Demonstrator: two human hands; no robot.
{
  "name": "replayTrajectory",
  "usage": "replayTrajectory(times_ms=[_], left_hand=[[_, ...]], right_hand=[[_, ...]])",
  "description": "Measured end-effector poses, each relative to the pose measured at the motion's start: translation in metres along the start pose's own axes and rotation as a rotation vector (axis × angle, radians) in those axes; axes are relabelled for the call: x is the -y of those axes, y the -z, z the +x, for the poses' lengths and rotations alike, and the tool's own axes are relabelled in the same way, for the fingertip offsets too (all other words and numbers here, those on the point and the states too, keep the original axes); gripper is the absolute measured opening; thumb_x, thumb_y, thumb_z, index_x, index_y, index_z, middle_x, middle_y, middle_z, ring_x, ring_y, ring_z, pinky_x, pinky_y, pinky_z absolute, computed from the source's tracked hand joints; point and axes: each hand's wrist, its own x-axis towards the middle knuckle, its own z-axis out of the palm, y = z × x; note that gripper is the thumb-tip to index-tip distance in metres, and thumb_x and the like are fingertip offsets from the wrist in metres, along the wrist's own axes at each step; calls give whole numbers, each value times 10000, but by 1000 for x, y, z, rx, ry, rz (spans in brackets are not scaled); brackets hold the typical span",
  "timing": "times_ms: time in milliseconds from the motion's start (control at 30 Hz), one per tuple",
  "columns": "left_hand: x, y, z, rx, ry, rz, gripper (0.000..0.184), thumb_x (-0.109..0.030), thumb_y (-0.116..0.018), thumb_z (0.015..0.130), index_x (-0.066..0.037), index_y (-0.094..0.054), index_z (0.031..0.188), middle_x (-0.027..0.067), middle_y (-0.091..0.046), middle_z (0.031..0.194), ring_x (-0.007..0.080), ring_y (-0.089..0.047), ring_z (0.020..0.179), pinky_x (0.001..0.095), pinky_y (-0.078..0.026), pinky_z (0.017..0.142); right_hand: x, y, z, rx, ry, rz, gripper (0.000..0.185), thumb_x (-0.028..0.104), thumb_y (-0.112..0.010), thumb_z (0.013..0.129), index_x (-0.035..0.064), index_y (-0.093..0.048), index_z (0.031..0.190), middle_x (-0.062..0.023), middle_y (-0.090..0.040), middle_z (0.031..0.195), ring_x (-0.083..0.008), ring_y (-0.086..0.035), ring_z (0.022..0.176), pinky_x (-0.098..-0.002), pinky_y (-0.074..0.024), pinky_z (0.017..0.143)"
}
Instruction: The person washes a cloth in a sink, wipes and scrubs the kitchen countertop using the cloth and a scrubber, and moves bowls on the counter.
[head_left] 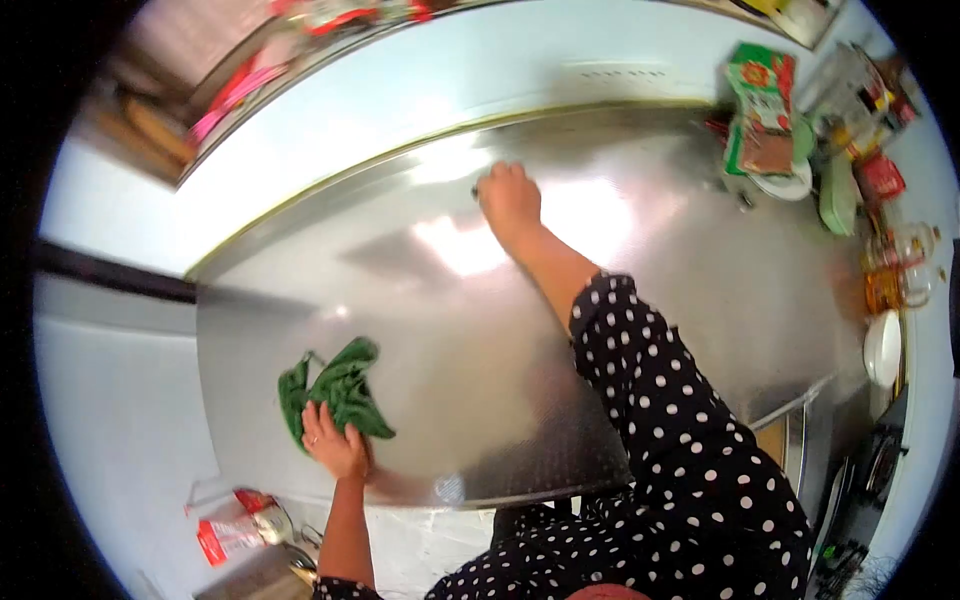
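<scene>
A crumpled green cloth lies on the left part of the shiny metal countertop. My left hand rests on the cloth's near edge, its fingers stretched out and apart. Farther off, close to the back of the counter, my right hand is closed with its knuckles up. Something small and dark pokes out at the left side of that fist, too little of it showing to name.
A green and red food packet leans at the back right corner, near a pale green container. Oil bottles and a white bowl line the right side. Below the counter at left sits a red and white package.
</scene>
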Motion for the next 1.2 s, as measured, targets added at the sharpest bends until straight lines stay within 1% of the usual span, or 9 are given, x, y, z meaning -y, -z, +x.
replayTrajectory(times_ms=[100, 167, 200, 333, 467, 600, 767, 967, 1200], left_hand=[[-10, 14, 4, -3, 1, -45, 576, -196, -619, 745, -41, -493, 1285, 163, -375, 1441, 337, -308, 1346, 516, -209, 1069], [-11, 18, 3, 36, 61, -52, 578, -273, -597, 781, -73, -477, 1310, 144, -358, 1465, 341, -274, 1372, 548, -185, 1079], [-11, 19, 2, 19, 67, -72, 573, -307, -586, 795, -84, -479, 1312, 140, -357, 1466, 346, -264, 1376, 567, -175, 1078], [-4, 21, 4, 29, 67, -106, 585, -300, -612, 804, -86, -463, 1327, 131, -334, 1476, 347, -260, 1374, 600, -179, 1064], [12, 25, 4, 35, 49, -135, 575, -303, -617, 806, -89, -475, 1320, 130, -338, 1474, 341, -274, 1367, 587, -184, 1068], [84, 35, -10, 66, -80, -74, 550, -331, -625, 797, -93, -519, 1281, 127, -360, 1461, 328, -315, 1346, 555, -225, 1060], [206, 29, -46, -18, 199, -7, 512, -268, -576, 832, -72, -490, 1296, 141, -329, 1477, 351, -282, 1359, 600, -183, 1053], [227, 23, -30, -58, 204, 56, 477, -287, -529, 866, -99, -480, 1302, 120, -347, 1468, 343, -302, 1351, 596, -203, 1048], [287, 7, 3, -62, 387, 193, 456, -316, -511, 902, -137, -471, 1320, 68, -358, 1470, 293, -322, 1352, 571, -243, 1044]], right_hand=[[60, 11, -39, 111, 205, 223, 63, 154, -628, 742, 120, -665, 781, -103, -598, 914, -300, -564, 916, -403, -502, 752], [57, 18, -52, 180, 103, 34, 87, 173, -621, 762, 117, -674, 803, -98, -600, 879, -300, -566, 897, -405, -492, 748], [25, 2, -52, 90, 268, -46, 108, 175, -608, 780, 109, -678, 830, -109, -611, 902, -306, -569, 901, -407, -491, 750], [13, 15, -16, -6, -179, -194, 151, 189, -581, 827, 115, -712, 842, -132, -634, 902, -303, -580, 919, -430, -505, 726], [150, -70, -20, 26, 163, -120, 155, 171, -559, 799, 91, -672, 731, -139, -624, 917, -328, -565, 901, -432, -492, 757], [273, -48, -84, 182, 444, 273, 50, 126, -659, 733, 94, -679, 766, -81, -583, 877, -293, -556, 879, -390, -516, 694], [252, -25, -101, 243, 457, 315, 37, 119, -689, 710, 102, -670, 736, -70, -549, 836, -290, -535, 848, -386, -494, 658], [324, -80, -65, 266, 489, 238, 46, 170, -680, 755, 125, -684, 750, -83, -557, 870, -299, -530, 909, -396, -498, 703], [268, -29, -94, 425, 440, 243, 77, 180, -662, 786, 117, -702, 767, -77, -571, 859, -288, -547, 875, -389, -501, 725]])
